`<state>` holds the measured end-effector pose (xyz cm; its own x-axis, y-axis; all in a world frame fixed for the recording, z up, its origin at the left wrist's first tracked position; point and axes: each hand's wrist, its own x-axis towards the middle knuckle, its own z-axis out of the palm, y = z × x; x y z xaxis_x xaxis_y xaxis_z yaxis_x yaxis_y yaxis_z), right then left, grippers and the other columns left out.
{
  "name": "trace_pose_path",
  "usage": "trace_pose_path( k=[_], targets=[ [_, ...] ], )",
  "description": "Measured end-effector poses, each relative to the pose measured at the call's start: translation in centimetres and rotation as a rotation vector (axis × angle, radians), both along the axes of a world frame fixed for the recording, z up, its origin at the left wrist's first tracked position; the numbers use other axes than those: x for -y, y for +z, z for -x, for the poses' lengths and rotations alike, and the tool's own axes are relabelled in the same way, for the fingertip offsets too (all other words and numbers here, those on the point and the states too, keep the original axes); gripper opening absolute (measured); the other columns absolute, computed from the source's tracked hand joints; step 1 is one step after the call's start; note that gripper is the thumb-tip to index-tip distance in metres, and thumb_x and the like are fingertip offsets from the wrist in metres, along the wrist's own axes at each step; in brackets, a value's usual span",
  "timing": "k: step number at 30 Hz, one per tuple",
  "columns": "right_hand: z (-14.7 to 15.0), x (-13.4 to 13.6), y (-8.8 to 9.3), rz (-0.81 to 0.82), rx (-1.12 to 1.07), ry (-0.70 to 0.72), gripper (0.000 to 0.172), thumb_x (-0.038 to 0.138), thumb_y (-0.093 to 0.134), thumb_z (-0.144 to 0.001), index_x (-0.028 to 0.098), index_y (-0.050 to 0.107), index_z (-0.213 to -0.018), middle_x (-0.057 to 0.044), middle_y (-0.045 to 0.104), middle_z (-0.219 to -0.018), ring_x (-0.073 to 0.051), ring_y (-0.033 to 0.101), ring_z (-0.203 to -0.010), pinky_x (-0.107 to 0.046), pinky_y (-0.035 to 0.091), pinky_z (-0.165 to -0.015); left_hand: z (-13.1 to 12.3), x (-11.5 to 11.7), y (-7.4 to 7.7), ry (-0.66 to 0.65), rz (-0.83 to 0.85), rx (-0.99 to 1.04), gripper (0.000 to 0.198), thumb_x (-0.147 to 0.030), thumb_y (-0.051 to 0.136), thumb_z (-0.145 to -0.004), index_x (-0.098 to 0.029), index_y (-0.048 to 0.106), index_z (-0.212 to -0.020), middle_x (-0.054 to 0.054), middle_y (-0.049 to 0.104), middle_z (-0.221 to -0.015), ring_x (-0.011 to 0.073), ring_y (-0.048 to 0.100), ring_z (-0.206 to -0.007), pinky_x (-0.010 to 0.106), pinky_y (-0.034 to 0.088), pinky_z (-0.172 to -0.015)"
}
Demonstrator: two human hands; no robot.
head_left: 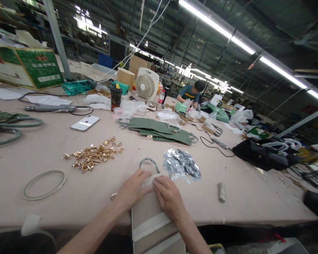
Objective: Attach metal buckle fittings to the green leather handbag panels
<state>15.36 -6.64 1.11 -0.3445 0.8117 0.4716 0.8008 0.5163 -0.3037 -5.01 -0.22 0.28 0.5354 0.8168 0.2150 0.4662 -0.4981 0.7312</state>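
Note:
My left hand (pixel 132 190) and my right hand (pixel 168 197) press side by side on the top edge of a flat tan and white bag panel (pixel 151 220) that hangs over the near table edge. Fingers of both hands curl onto the panel's white upper strip. A grey-green loop handle (pixel 149 162) sticks out just beyond my fingers. A heap of gold metal fittings (pixel 94 155) lies to the left, and a heap of silver plastic-wrapped fittings (pixel 181 164) lies just right of the handle.
A white loop handle (pixel 43 184), a white phone (pixel 85 123), a stack of green bag panels (pixel 161 131), a small grey roll (pixel 222 191), a fan (pixel 146 84) and black bags (pixel 265 155) sit on the table (pixel 42 155). A person (pixel 192 92) works at the far end.

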Motion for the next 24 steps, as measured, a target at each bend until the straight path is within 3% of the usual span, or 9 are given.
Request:
trace_pose_path(
  k=[5,8,16,24],
  targets=[
    [1.2,-0.6,0.7,0.020,0.057,0.051,0.040,0.016,0.057,-0.101,0.026,0.061,-0.140,-0.012,0.068,-0.131,-0.028,0.059,-0.129,-0.051,0.055,-0.108,2.5,-0.6,-0.3,0.005,0.056,0.128,0.017,-0.034,0.068,-0.090,-0.025,0.070,-0.104,0.003,0.067,-0.111,0.0225,0.065,-0.108,0.035,0.050,-0.099],
    [1.9,-1.0,0.5,0.019,0.033,0.080,0.042,0.015,0.055,-0.102,0.025,0.060,-0.142,-0.012,0.067,-0.132,-0.027,0.059,-0.130,-0.050,0.055,-0.110,3.1,-0.7,-0.7,0.028,0.097,0.167,0.018,-0.034,0.065,-0.091,-0.024,0.071,-0.105,0.004,0.070,-0.113,0.0229,0.065,-0.110,0.036,0.048,-0.102],
    [1.8,-0.7,-0.5,0.048,0.091,0.103,0.047,0.010,0.051,-0.101,0.023,0.056,-0.146,-0.014,0.062,-0.141,-0.030,0.053,-0.139,-0.051,0.054,-0.113,2.7,-1.6,0.1,0.100,0.328,0.139,0.022,-0.030,0.066,-0.081,-0.022,0.068,-0.101,0.000,0.075,-0.102,0.0218,0.068,-0.097,0.030,0.049,-0.090],
    [2.5,-0.7,-0.6,0.067,0.042,0.073,0.046,0.007,0.050,-0.098,0.024,0.061,-0.140,-0.015,0.062,-0.138,-0.029,0.054,-0.138,-0.050,0.054,-0.112,2.3,-1.9,0.0,0.159,0.352,0.082,0.018,-0.031,0.068,-0.077,-0.024,0.069,-0.094,-0.001,0.076,-0.094,0.0217,0.068,-0.091,0.029,0.048,-0.087]
  ],
)
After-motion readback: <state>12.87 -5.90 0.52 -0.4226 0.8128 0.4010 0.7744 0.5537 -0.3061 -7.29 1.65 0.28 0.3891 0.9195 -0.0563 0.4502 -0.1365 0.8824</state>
